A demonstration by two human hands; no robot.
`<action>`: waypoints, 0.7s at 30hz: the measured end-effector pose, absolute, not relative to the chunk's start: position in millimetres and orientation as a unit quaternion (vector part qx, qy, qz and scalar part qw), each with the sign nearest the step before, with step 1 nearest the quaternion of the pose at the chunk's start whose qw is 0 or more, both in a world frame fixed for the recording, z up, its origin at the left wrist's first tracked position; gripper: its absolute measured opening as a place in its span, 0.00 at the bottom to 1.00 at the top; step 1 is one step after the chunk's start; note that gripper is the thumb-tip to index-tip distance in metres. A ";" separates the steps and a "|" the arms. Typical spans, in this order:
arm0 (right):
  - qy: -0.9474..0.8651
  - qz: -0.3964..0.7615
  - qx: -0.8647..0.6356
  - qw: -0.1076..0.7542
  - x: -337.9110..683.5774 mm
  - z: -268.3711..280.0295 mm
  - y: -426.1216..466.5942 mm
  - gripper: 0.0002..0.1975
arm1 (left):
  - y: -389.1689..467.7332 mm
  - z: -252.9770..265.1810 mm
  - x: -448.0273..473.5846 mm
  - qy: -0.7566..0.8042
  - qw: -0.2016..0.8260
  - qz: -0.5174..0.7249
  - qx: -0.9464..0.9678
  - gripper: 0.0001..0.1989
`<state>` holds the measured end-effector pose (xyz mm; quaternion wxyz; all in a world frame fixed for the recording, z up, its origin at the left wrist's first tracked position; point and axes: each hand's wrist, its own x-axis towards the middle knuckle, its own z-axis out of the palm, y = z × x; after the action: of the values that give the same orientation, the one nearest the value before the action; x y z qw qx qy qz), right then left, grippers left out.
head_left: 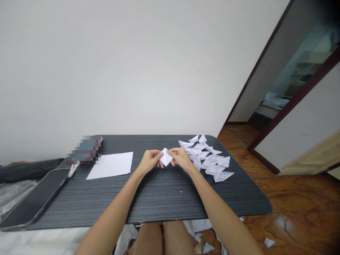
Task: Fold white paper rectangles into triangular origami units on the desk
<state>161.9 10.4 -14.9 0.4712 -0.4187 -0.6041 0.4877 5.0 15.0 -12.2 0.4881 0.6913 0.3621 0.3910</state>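
A small diamond of folded white paper [166,157] is held up above the dark table between both hands. My left hand [152,160] pinches its left corner, thumb in front and fingers behind. On the opposite corner, my right hand [181,157] grips it the same way. Just right of my right hand lies a loose heap of folded white paper boats [212,161], several of them overlapping. To the left of my left hand rests a stack of white paper sheets [111,164].
The dark wood-grain table [164,205] stands against a white wall. A black phone [37,196] lies at its left edge, near a blurred-out object [85,150] and a white cable [73,170]. Paper scraps [269,242] lie on the wooden floor. A doorway opens at right.
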 end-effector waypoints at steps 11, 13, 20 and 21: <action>-0.718 0.233 -0.548 0.361 166.8 -33.5 15.3 0.07 | 19.3 -20.3 -7.9 0.328 0.219 0.268 0.879 0.15; -0.736 0.173 -0.567 0.328 165.5 -33.3 12.5 0.05 | 20.1 -21.2 -9.7 0.317 0.191 0.257 0.893 0.15; -0.803 0.136 -0.496 0.302 172.5 -26.3 5.8 0.03 | 16.8 -20.5 -11.8 0.265 0.093 0.206 0.937 0.13; -0.817 0.140 -0.477 0.293 175.8 -25.3 4.4 0.03 | 15.0 -19.6 -11.0 0.263 0.076 0.197 0.941 0.14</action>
<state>175.8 4.4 -25.3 0.2932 -0.4770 -0.8167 0.1398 -11.0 15.0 -19.6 0.0764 0.9415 0.2626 0.1971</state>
